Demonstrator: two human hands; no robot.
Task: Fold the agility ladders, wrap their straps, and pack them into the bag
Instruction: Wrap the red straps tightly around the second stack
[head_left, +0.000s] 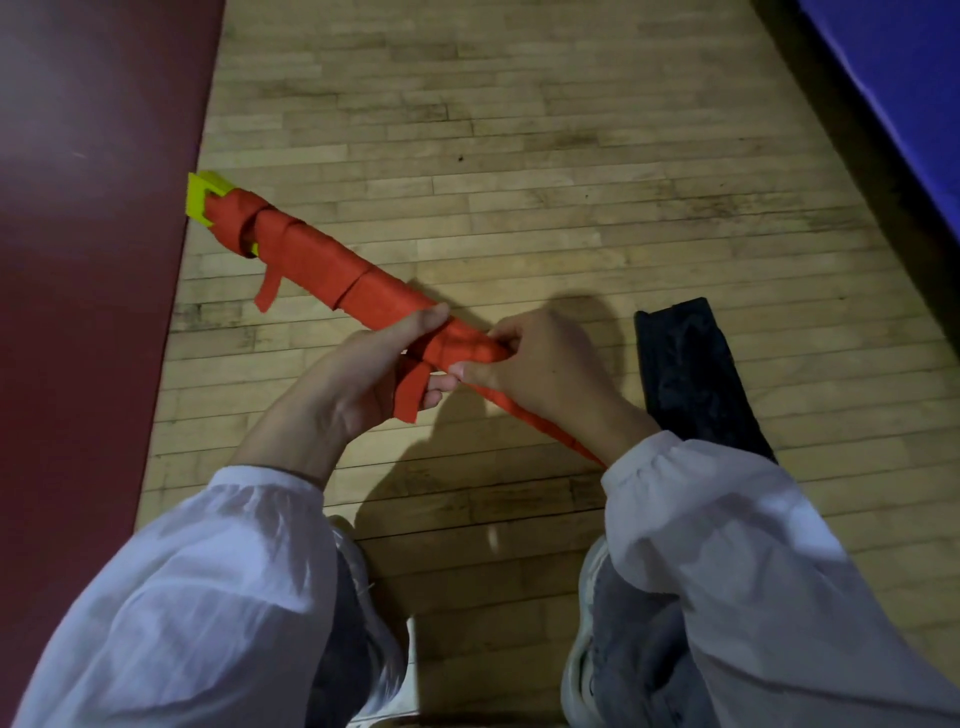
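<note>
A folded agility ladder (317, 254) lies slantwise on the wooden floor, its yellow rungs (203, 200) showing at the far left end and red strap wound round most of its length. My left hand (363, 374) grips the bundle's near end, with a loose red strap end (410, 395) hanging over its fingers. My right hand (540, 364) pinches the red strap where it wraps the bundle; the strap's tail (535, 421) runs down under that wrist. A black bag (696, 379) lies flat on the floor just right of my right hand.
A dark red mat (88, 260) covers the floor on the left, touching the ladder's yellow end. A blue padded mat (904, 88) edges the upper right. My knees and white shoes (384, 649) are at the bottom, on the wooden floor (519, 182).
</note>
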